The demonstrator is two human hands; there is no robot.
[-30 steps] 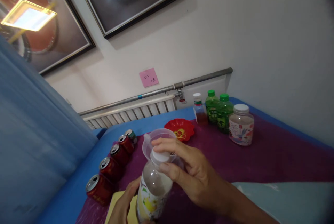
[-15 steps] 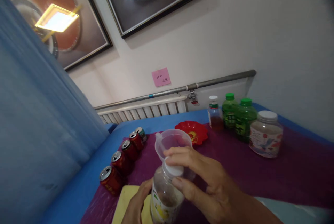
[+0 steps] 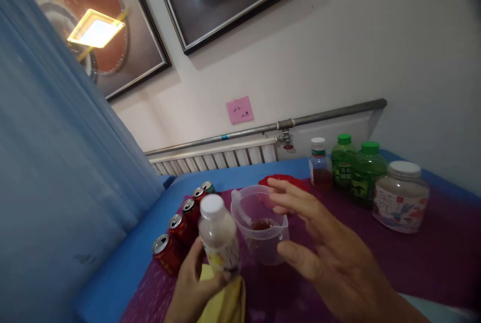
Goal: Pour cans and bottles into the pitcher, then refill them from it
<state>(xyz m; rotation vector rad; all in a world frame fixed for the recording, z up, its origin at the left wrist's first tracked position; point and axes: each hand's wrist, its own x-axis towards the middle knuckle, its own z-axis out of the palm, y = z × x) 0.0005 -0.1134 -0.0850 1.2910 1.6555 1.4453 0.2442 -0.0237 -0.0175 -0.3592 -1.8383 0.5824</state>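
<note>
My left hand [image 3: 199, 275] is closed around the lower part of a clear bottle [image 3: 220, 237] with a white cap and a label with yellow on it. The bottle is upright, just left of a clear plastic measuring jug [image 3: 263, 248] with some reddish-brown liquid inside. To the right of the jug, my right hand [image 3: 319, 243] is open, fingers spread, with nothing in it. Below the bottle lies a folded yellow cloth [image 3: 225, 303], partly hidden by my left hand.
Several opened red cans [image 3: 169, 253] stand in a row on the left. At the back is a red plate [image 3: 280, 178]. On the right stand a small bottle with dark liquid [image 3: 321, 170], green bottles [image 3: 368, 172] and a white-lidded jar [image 3: 401, 197]. A blue curtain [image 3: 63, 162] hangs left.
My right hand has let go of the bottle's white cap and moved right, its fingers opening. My left hand has shifted the bottle left and away from me, uncovering the jug.
</note>
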